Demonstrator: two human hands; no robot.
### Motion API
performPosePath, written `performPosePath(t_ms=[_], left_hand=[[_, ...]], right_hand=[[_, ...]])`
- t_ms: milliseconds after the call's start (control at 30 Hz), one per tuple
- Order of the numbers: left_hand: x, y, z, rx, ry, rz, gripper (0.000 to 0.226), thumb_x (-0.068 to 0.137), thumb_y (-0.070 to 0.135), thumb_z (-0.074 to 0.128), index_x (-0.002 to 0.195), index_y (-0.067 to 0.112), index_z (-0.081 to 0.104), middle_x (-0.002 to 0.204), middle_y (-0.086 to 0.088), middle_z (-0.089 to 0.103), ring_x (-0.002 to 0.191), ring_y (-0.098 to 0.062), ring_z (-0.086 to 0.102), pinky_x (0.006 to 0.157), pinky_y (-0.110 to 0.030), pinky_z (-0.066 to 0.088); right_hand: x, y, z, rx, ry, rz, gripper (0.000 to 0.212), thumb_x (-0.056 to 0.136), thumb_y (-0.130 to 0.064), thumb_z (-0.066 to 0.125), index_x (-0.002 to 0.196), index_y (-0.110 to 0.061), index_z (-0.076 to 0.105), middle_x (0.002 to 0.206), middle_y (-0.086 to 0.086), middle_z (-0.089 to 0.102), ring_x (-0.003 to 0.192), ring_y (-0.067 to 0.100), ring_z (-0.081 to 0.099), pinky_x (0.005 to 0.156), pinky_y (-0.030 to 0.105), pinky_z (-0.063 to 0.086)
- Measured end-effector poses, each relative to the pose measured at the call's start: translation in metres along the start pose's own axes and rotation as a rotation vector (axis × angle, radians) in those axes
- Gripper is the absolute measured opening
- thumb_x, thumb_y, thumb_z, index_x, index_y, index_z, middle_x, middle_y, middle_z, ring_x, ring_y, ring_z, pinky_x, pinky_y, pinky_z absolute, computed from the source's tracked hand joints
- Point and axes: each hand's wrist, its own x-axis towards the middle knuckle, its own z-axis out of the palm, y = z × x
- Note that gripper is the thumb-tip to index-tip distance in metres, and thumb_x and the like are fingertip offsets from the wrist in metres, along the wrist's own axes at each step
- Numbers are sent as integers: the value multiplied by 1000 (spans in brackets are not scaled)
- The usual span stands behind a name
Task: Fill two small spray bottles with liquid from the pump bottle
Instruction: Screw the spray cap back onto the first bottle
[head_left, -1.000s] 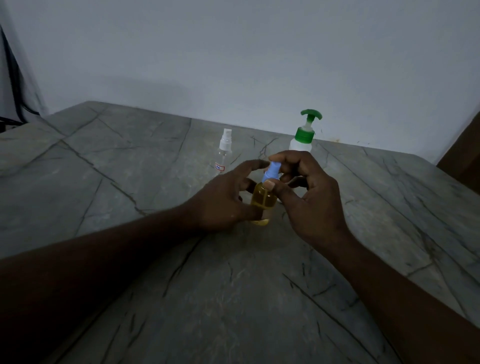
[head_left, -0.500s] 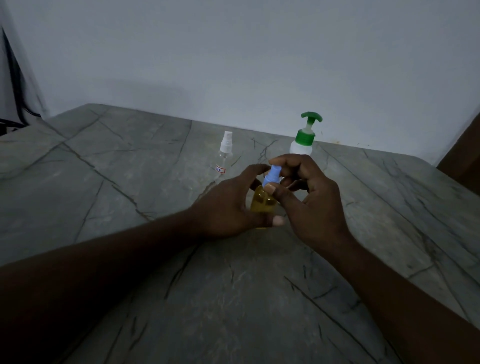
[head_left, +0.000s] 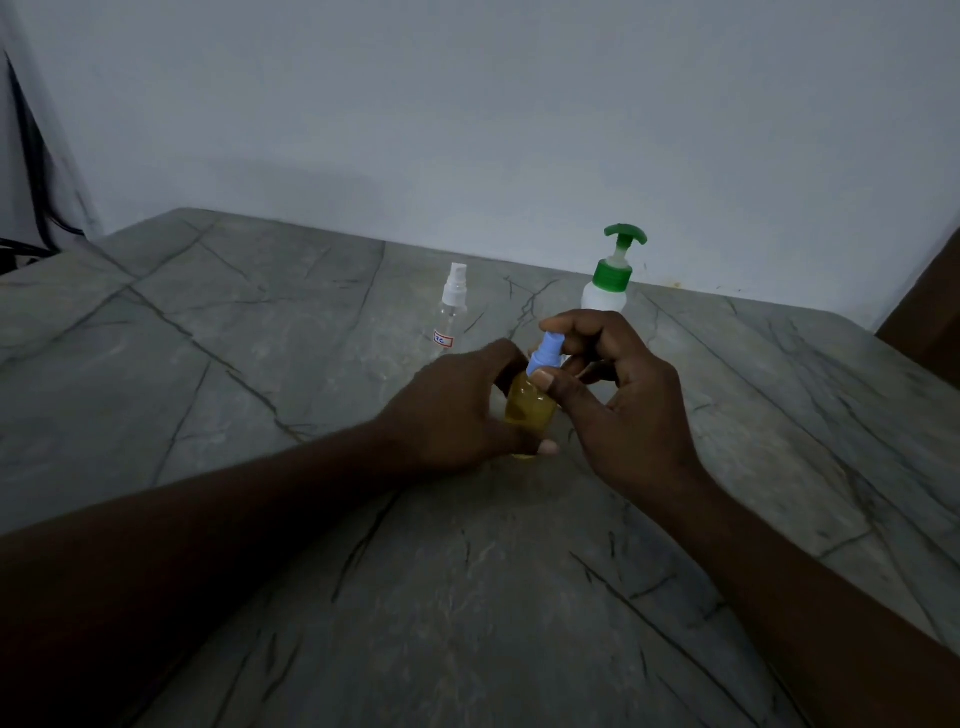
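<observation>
amber-filled spray bottle (head_left: 529, 413), middle of tabletop (head_left: 467, 597): light, rigid, probably slick. body gripped by left hand (head_left: 457, 415); blue cap (head_left: 544, 354) pinched by right hand (head_left: 623, 410). best held round body.

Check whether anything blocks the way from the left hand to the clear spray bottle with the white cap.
Nothing visible does. The clear spray bottle stands just beyond the left hand, bare table between. That hand and the right hand hold the yellow bottle, though.
</observation>
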Motion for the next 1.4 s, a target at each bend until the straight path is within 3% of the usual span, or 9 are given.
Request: performPosePath(t_ms=[133, 233, 400, 533, 733, 867, 1033, 1167, 1400], left_hand=[[-2, 1, 4, -41, 4, 30, 75, 73, 62, 78, 133, 32, 46, 123, 12, 60, 84, -7, 60, 76, -37, 54], [0, -4, -5, -166, -106, 21, 60, 75, 50, 79, 128, 34, 55, 122, 14, 64, 96, -11, 66, 85, -45, 57], [1, 0, 5, -7, 8, -4, 68, 68, 61, 82, 121, 34, 48, 118, 13, 61, 76, -3, 59, 67, -28, 48], [2, -3, -8, -183, -165, -3, 60, 77, 39, 84, 130, 30, 57, 124, 13, 65, 94, -2, 64, 80, -34, 56], [0, 3, 4, -18, -21, -17, 71, 68, 59, 83, 124, 33, 48, 117, 14, 60, 79, -3, 59, 67, -26, 47], [0, -1, -7, -145, -141, 11, 60, 78, 42, 82, 130, 31, 55, 122, 13, 64, 101, -5, 63, 85, -35, 55], [1, 3, 1, -51, -40, -47, 72, 66, 64, 80, 123, 33, 50, 118, 14, 59, 90, -5, 61, 74, -30, 51], [1, -1, -12, -233, -149, -21, 54, 79, 36, 82, 128, 27, 60, 126, 12, 63, 108, -3, 61, 88, -35, 54], [0, 5, -1, -56, -31, -42, 54, 73, 50, 83, 115, 33, 54, 115, 13, 62, 85, -3, 58, 71, -25, 45]], right_hand=[[0, 1, -1, -2, 8, 1, 30, 88, -24, 70, 118, -20, 64, 97, -12, 62, 86, 11, 63, 77, 33, 55], [0, 1, -1, 8, 2, -1, 31, 89, -23, 70, 119, -17, 65, 97, -15, 61, 86, 12, 63, 77, 34, 56], [0, 0, 0, 9, -1, -3, 31, 88, -23, 70, 118, -18, 64, 97, -14, 61, 86, 13, 64, 78, 34, 56], [0, 0, -1, 7, 1, -1, 31, 89, -23, 70, 118, -18, 64, 96, -18, 61, 85, 12, 63, 77, 32, 55], [0, 1, -1, -12, -10, -5, 31, 89, -24, 69, 119, -19, 64, 98, -13, 62, 86, 12, 63, 77, 29, 55], [-1, 2, -2, -4, -14, 6, 33, 90, -27, 69, 120, -15, 65, 99, -13, 62, 86, 11, 63, 77, 25, 54], [-1, 0, -1, -8, -23, 16, 32, 90, -22, 69, 121, -16, 65, 101, -8, 64, 87, 12, 63, 77, 32, 56], [-1, 2, -4, 6, -19, 13, 31, 89, -18, 71, 119, -15, 65, 101, -8, 65, 83, 12, 64, 75, 30, 55], [-2, 1, -4, 2, -53, 37, 34, 92, -19, 67, 126, -20, 63, 113, -7, 69, 97, 11, 66, 82, 27, 55]])
